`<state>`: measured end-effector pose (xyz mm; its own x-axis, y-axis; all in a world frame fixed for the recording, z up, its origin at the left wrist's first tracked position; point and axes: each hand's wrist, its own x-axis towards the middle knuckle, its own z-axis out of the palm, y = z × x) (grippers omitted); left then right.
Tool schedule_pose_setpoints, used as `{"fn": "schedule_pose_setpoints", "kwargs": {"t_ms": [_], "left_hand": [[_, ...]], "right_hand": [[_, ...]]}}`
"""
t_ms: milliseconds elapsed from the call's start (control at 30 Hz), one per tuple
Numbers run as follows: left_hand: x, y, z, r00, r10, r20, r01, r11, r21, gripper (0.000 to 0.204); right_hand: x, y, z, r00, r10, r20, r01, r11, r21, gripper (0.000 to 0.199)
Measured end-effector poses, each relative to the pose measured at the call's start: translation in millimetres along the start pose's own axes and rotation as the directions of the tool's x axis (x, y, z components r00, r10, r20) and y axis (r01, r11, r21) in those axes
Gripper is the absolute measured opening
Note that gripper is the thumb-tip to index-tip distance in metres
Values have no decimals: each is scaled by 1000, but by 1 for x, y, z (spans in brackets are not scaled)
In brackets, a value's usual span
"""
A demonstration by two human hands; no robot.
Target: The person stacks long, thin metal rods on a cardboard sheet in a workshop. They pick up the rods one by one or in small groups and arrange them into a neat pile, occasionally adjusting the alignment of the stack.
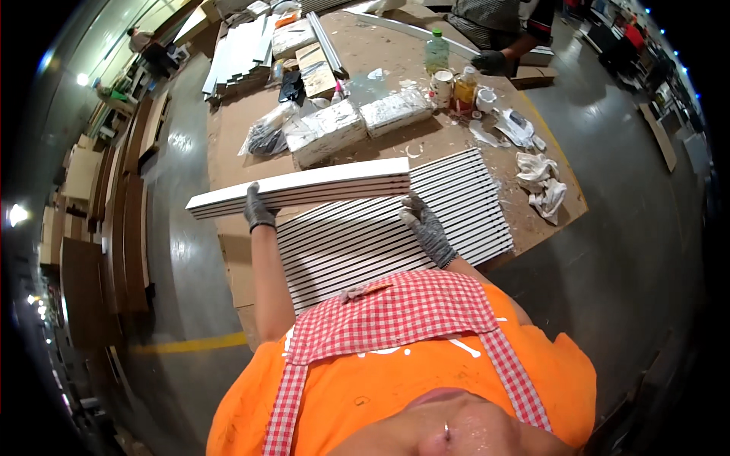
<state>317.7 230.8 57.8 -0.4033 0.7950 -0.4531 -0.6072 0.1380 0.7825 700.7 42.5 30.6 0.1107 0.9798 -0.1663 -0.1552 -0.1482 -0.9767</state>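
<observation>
A bundle of long white strips (pixel 304 180), dark lines showing between them, is held crosswise above the near part of the table. My left hand (pixel 260 208), in a grey glove, is wrapped round the bundle left of its middle. At its right end, the curled fingers of my gloved right hand (pixel 428 231) grip the lower corner; the fingertips are partly hidden. Beneath and nearer to me lie many more white strips (pixel 357 243), side by side with dark lines between them. Their left far part is covered by the bundle.
Two white-smeared blocks (pixel 325 133) stand beyond the bundle. Bottles (pixel 436 52), a cup (pixel 442 89) and crumpled cloths (pixel 541 185) sit at the far right of the brown table (pixel 559 199). White boards (pixel 239 57) are stacked far left. A co-worker's gloved hand (pixel 490 62) rests across the table.
</observation>
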Motion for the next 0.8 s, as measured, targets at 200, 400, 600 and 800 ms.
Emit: {"fn": "schedule_pose_setpoints", "kwargs": {"t_ms": [200,400,600,800], "left_hand": [[15,-41,27,989,-133,-67,136,990,44,53],[53,-82,52,944,-300,-137,316,941,117,70],[-17,-98,121,865,-433,-252,476,869,139,56],[-24,-102,124,869,-449,-208,480,867,135,55]], "right_hand": [[-18,1,-6,997,-81,-6,81,996,42,57],[-19,8,-1,976,-219,12,217,955,-201,45],[-18,15,-9,973,-230,-1,220,931,-293,47],[-19,16,-6,967,-251,30,252,941,-227,49]]}}
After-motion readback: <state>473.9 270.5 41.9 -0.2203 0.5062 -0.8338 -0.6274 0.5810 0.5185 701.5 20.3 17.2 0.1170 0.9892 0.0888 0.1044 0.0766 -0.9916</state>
